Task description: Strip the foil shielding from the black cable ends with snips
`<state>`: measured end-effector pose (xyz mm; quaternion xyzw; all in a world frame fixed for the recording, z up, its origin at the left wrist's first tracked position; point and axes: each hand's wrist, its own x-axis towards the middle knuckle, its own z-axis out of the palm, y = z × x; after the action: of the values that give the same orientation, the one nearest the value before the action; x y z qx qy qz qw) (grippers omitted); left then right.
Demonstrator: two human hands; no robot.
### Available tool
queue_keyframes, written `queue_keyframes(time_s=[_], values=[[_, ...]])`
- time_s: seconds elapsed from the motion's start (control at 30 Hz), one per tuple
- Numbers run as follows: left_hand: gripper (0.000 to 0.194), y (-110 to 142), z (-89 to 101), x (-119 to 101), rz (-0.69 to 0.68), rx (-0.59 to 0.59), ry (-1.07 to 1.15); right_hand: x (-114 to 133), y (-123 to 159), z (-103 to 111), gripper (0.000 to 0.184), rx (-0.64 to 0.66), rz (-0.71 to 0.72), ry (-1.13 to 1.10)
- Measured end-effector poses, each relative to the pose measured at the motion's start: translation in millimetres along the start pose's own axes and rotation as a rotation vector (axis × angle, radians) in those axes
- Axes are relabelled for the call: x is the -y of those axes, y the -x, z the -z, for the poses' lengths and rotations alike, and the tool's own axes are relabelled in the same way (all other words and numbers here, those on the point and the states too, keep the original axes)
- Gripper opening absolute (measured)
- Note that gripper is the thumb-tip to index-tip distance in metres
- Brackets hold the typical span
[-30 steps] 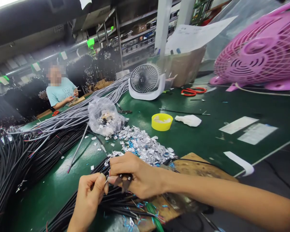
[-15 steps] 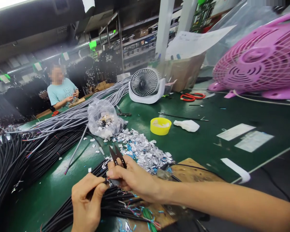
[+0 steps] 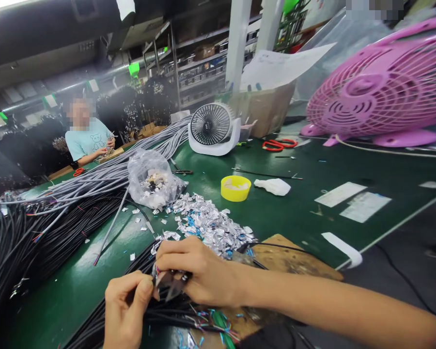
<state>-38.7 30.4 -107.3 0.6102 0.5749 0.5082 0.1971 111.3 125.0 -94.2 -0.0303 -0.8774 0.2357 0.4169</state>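
The cable end [image 3: 155, 277], small and blurred, is at the near left of the foil pile [image 3: 214, 225], between two hands. The left hand [image 3: 125, 305] rises there from below, thumb and forefinger pinched together on it, the other fingers curled. The right hand [image 3: 199, 271] is just in front of the pile, knuckles up, its forearm slanting in from the right, fingers wrapped around snips [image 3: 174, 286]. Black cables [image 3: 167, 317] run beneath both; a yellow ring [image 3: 235, 195] stands beyond the pile.

The head-worn camera looks forward and down across the glossy green table [image 3: 285, 218] from its near side, close to the bare left hand [image 3: 126, 303] and bare right hand [image 3: 199, 269].
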Motion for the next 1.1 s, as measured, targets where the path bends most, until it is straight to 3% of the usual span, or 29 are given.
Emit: queue_keyframes(time_s=[0.13, 0.37, 0.53, 0.67, 0.73, 0.93, 1.1], values=[[0.050, -1, 3.3, -6, 0.075, 0.128, 0.029, -1, 1, 2, 0.019, 0.038, 0.045, -0.061], [0.051, 0, 17.3, -14, 0.017, 0.211, 0.057, 15, -5, 7, 0.024, 0.174, -0.176, -0.598], [0.047, -4, 15.8, -12, -0.025, 0.151, 0.023, 11, -8, 7, 0.036, 0.076, -0.369, -0.628], [0.035, -5, 11.7, -11, -0.057, 0.045, -0.021, 4, -12, 11, 0.046, -0.200, -0.661, -0.572], [0.027, -5, 9.2, -13, -0.081, -0.004, -0.038, 3, -14, 13, 0.048, -0.225, -0.725, -0.534], [0.010, -1, 1.1, -18, -0.165, -0.136, -0.091, 8, -13, 13, 0.037, -0.049, -0.553, -0.511], [0.010, 0, -2.0, -18, -0.181, -0.143, -0.102, 2, -8, 9, 0.032, 0.015, -0.486, -0.512]])
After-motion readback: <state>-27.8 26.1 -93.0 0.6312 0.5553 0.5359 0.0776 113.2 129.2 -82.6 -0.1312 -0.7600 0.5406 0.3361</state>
